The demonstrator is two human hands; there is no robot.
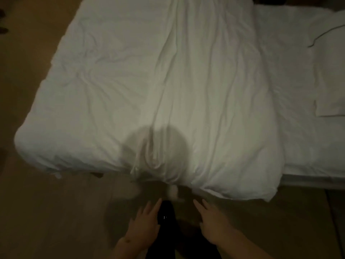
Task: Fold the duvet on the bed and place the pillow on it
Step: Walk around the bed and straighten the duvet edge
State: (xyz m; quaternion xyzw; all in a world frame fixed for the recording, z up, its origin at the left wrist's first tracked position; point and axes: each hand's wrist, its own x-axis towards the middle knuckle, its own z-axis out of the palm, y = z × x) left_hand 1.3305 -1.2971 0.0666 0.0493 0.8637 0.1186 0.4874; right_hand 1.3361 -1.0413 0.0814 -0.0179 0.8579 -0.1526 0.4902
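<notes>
The white duvet [149, 86] was spread across the frame's centre, the pillow [330, 71] at right edge. The left hand [143, 225] and right hand [214, 225] were held flat-fingered and empty at bottom centre. The bunched near edge should be gripped wide apart, judged best for an even fold.

Floor [46, 212]: brown, wood-look, ran along the near side.
Cable [324, 34]: thin and dark, trailed across the white bedding far right.
Shadow [156, 144]: a round one fell near the bed's edge.
</notes>
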